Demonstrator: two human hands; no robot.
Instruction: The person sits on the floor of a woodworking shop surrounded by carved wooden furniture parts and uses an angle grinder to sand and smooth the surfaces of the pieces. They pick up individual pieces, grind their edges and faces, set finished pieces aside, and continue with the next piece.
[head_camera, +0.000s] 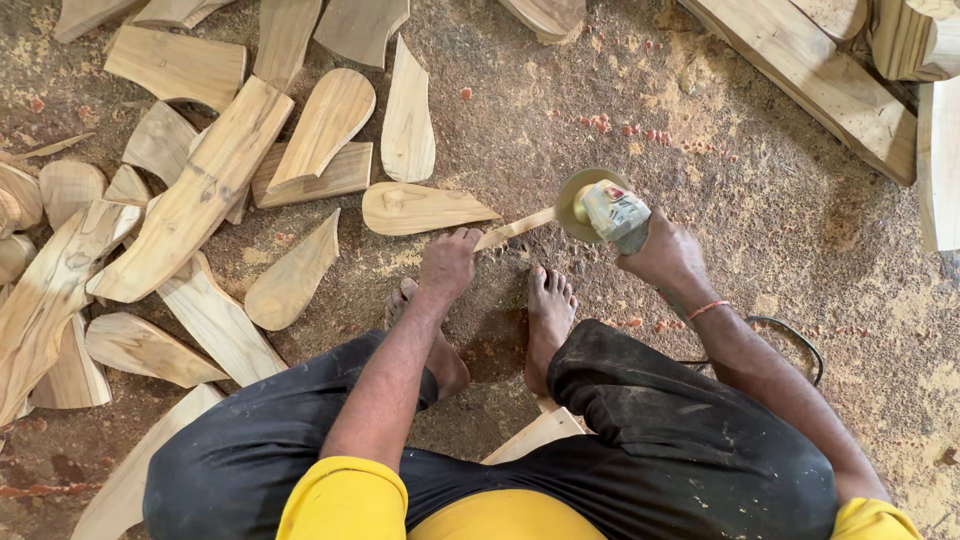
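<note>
On sawdust floor (760, 220), left hand (448, 262) fingers grip wood strip (515, 230); right hand (665, 255) fingers clamp grinder (600, 208).

The wood strip (515, 229) looked pale, raw and matt; the grinder (612, 214) wore dusty plastic (its disc (574, 203) dull). At nine o'clock, cut boards (200, 190) lay smooth-sawn on gritty sawdust floor (780, 250).

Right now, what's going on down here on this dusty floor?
A person crouches barefoot on the sawdust-covered floor. The left hand holds a thin wooden strip by one end, and the right hand presses a handheld disc sander against the strip's other end. A pile of cut, paddle-shaped wood pieces lies to the left, and planks lie at the upper right.
</note>
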